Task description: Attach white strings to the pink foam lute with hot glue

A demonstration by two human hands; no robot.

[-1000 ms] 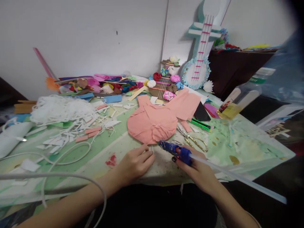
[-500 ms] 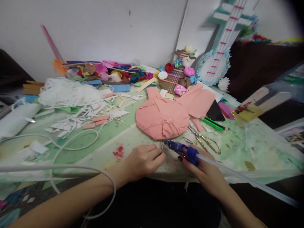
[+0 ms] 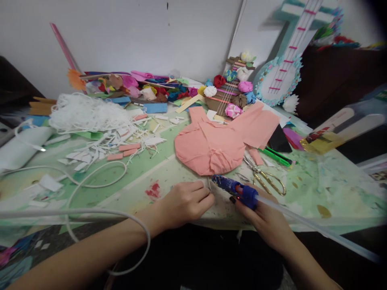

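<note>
My right hand (image 3: 266,219) is wrapped round a blue glue gun (image 3: 234,188), with a long clear glue stick (image 3: 311,227) trailing out behind it to the right. The gun's nozzle points left at a small thin white strip (image 3: 209,184) pinched in the closed fingers of my left hand (image 3: 184,201). Both hands rest at the near edge of the green paint-stained table (image 3: 317,189). Just beyond them lies a salmon-pink guitar-shaped cloth piece (image 3: 211,145).
Gold scissors (image 3: 266,179) lie right of the glue gun, with green pens (image 3: 275,157) behind. A heap of white strips (image 3: 84,114), pink bits and a white cord (image 3: 99,183) lie left. Coloured foam flowers (image 3: 229,86), a decorated guitar model (image 3: 279,74) and a plastic bottle (image 3: 338,129) stand behind.
The view has shifted left and down, so everything sits further right and higher. Both hands keep their hold, with the nozzle staying close to the pinched strip.
</note>
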